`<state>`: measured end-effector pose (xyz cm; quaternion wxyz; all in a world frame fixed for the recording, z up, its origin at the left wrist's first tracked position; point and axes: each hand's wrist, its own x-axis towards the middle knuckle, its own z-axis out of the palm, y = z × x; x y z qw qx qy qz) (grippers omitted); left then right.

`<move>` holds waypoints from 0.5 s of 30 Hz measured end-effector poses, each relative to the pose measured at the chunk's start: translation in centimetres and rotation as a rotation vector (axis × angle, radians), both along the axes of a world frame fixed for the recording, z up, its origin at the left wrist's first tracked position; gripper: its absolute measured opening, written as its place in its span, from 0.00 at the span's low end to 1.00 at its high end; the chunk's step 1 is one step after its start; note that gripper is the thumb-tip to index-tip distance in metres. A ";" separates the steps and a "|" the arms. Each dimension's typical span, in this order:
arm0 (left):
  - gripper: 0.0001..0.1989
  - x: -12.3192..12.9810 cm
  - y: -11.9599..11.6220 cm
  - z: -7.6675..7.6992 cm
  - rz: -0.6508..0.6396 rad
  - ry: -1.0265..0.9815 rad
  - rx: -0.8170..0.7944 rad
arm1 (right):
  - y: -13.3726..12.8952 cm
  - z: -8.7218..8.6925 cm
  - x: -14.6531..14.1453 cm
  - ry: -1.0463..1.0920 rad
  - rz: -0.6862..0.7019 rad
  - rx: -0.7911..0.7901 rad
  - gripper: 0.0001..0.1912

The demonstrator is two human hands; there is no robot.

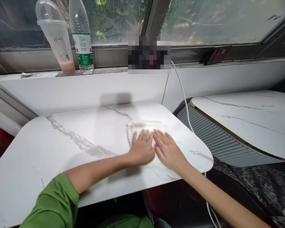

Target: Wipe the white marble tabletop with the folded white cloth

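Observation:
A thin white cloth [142, 125], which could also be a paper wipe, lies flat on the white marbled table [85, 171]. A dotted dark line runs along its left edge. My left hand [142, 149] rests on it with the palm down and the fingers spread. Close beside it on the right, my right hand [168, 148] lies flat too, fingers stretched forward and left. The two hands nearly meet at the thumbs. They cover much of the cloth, so its lower part is mostly hidden.
On the window ledge stand a plastic cup [59, 44] with a pink remainder and a water bottle [82, 47]. A blurred-out dark object [149, 55] sits farther right, by a white cable [184, 91] hanging past the table. Another marbled table [247, 110] is at right.

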<state>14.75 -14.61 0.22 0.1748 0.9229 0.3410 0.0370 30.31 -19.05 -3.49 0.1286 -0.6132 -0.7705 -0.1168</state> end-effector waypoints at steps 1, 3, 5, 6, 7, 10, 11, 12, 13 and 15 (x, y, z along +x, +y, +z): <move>0.29 0.5 1.9 -0.3 0.024 0.020 0.055 | 2.4 -0.1 0.2 -0.002 -0.009 -0.010 0.29; 0.28 1.2 5.8 -0.7 0.079 0.040 0.173 | 7.4 0.0 0.5 0.002 -0.010 -0.033 0.28; 0.28 1.7 9.4 -1.0 0.148 0.044 0.254 | 12.0 0.4 0.4 0.024 -0.005 -0.051 0.28; 0.28 1.9 11.0 -1.1 0.180 0.047 0.272 | 14.0 0.6 0.3 0.039 -0.006 -0.060 0.28; 0.28 2.0 12.4 -1.3 0.205 0.049 0.279 | 15.6 0.8 0.2 0.054 -0.010 -0.067 0.28; 0.28 2.0 14.7 -1.5 0.255 0.037 0.300 | 18.3 1.2 -0.3 0.095 -0.031 -0.082 0.27; 0.28 2.0 14.9 -1.5 0.265 0.025 0.312 | 18.6 1.2 -0.4 0.104 -0.035 -0.084 0.27; 0.27 2.0 14.8 -1.6 0.274 0.011 0.326 | 18.6 1.2 -0.4 0.109 -0.034 -0.084 0.27; 0.27 2.0 14.4 -1.6 0.283 -0.001 0.339 | 18.3 1.2 -0.4 0.111 -0.024 -0.085 0.27; 0.27 1.9 12.8 -1.5 0.300 -0.009 0.349 | 17.1 1.1 0.0 0.105 0.013 -0.089 0.28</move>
